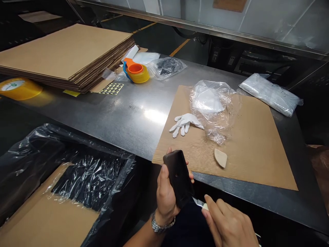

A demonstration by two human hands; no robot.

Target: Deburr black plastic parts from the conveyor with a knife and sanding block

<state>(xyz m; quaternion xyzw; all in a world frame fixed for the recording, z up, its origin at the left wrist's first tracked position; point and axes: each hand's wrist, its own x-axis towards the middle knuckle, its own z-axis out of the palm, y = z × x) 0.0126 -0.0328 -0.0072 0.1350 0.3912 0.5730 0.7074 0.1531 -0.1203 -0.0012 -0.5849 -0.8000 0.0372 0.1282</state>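
Note:
My left hand is wrapped round a black, hollow rectangular part, with fingertips showing at its right side. The part is tilted, its recessed face toward me. In my right hand is a small knife with a pale handle and a short metal blade. Its tip lies at the lower right edge of the black part; whether it touches is hard to tell. Beyond my hands, a white glove and a beige wedge-shaped piece lie on a flat cardboard sheet.
A clear plastic bag with white contents sits on the cardboard; a white wrapped bundle is behind right. At left are stacked cardboard sheets, a tape dispenser, stickers and a tape roll. A black-lined box stands lower left.

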